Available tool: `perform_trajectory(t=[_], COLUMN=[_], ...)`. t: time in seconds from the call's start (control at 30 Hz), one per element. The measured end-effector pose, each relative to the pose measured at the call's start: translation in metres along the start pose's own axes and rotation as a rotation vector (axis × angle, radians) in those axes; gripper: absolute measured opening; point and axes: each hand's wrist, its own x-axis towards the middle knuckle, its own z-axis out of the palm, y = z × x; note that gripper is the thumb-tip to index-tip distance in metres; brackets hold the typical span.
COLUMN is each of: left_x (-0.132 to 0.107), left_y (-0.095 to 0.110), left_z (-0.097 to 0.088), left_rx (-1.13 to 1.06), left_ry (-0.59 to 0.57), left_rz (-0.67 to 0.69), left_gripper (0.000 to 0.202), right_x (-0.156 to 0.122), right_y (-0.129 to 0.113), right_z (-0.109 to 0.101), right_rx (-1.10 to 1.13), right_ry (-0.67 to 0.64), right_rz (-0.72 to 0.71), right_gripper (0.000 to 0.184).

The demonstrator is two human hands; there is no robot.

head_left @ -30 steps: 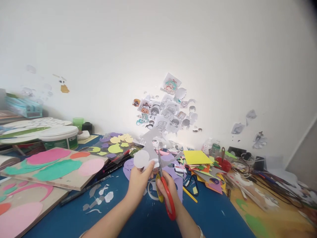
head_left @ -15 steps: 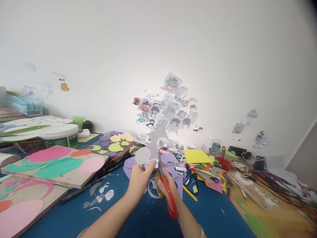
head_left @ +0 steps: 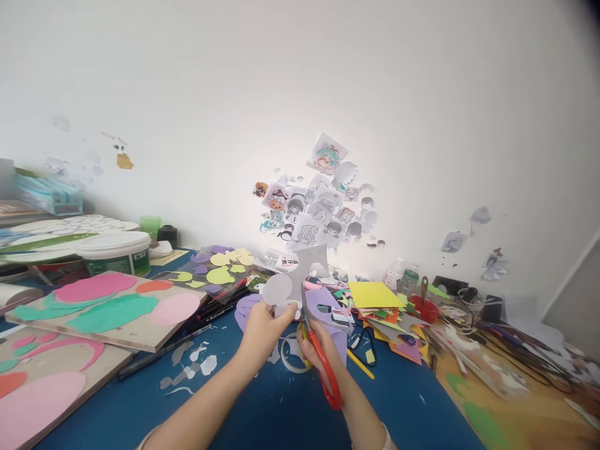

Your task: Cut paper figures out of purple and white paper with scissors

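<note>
Near the middle, my left hand (head_left: 263, 334) pinches a light grey piece of paper (head_left: 277, 291) between thumb and fingers. The paper has a rounded lobe on the left and a wider part rising at the top. My right hand (head_left: 323, 344) is wrapped round scissors (head_left: 329, 372) with red and yellow handles. Their blades point up and away, just right of the paper; whether they touch it I cannot tell. Below the hands, a white ring-shaped roll (head_left: 289, 355) lies on the blue tabletop. Purple paper (head_left: 335, 322) lies behind my right hand.
Grey and white scraps (head_left: 192, 362) lie to the left. Boards with pink and green paper shapes (head_left: 112, 309) and a white-lidded tub (head_left: 112, 253) stand further left. Stacked coloured paper (head_left: 375, 295), a yellow stick (head_left: 360, 364) and a red cup (head_left: 424, 307) sit right. Drawings cover the wall (head_left: 323, 212).
The long grey strip that stretched right from the scissors no longer shows there. The grey paper has turned slightly, and the scissors have shifted a little to the right. The view has moved slightly.
</note>
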Motion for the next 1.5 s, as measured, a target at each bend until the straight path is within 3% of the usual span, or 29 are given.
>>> perform_trajectory(t=[0.3,0.57,0.83,0.9,1.07,1.27,1.5], left_x=[0.006,0.013,0.017,0.016,0.018,0.018,0.017], left_y=[0.002,-0.001,-0.006,-0.007,-0.007,-0.003,0.001], left_z=[-0.009,-0.016,-0.022,-0.021,-0.018,-0.018,-0.023], left_rx=[0.021,0.11,0.278,0.295,0.277,0.207,0.208], left_ry=[-0.085,-0.12,0.129,0.074,-0.19,-0.299,-0.316], left_rz=[-0.024,-0.022,0.165,0.165,0.05,-0.043,-0.07], left_gripper=[0.024,0.025,0.024,0.024,0.028,0.022,0.022], right_x=[-0.006,-0.003,-0.007,-0.007,-0.005,-0.008,-0.009], right_y=[-0.03,-0.027,-0.044,-0.045,-0.049,-0.052,-0.043], right_z=[-0.005,-0.01,-0.008,-0.008,-0.007,-0.007,-0.013], right_rx=[-0.027,-0.071,-0.084,-0.076,-0.062,-0.099,-0.189], right_ry=[-0.142,-0.09,-0.169,-0.181,-0.219,-0.235,-0.241], right_rz=[0.108,0.095,0.167,0.182,0.175,0.159,0.192], right_gripper=[0.038,0.034,0.04,0.045,0.055,0.05,0.046])
